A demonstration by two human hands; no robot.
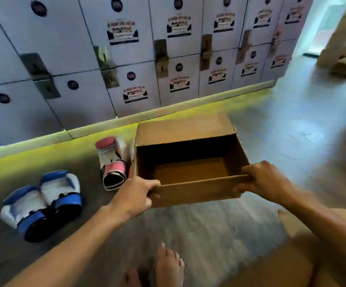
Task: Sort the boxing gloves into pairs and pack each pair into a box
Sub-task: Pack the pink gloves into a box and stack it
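An open, empty cardboard box (190,189) sits in the middle of the view, its far flap folded up. My left hand (135,191) grips the near wall at its left corner. At the right corner of that wall, my right hand (265,179) grips the edge. Just left of the box a pink and white boxing glove (112,160) lies on the floor, partly hidden behind the box side. Two blue and white gloves (41,201) lie side by side further left on the floor.
A wall of grey lockers (126,59) with a pale plinth runs along the back. Another cardboard piece (304,253) lies at the lower right near my legs. My bare feet (168,268) stand on the grey floor below the box. More boxes stand blurred at the far right.
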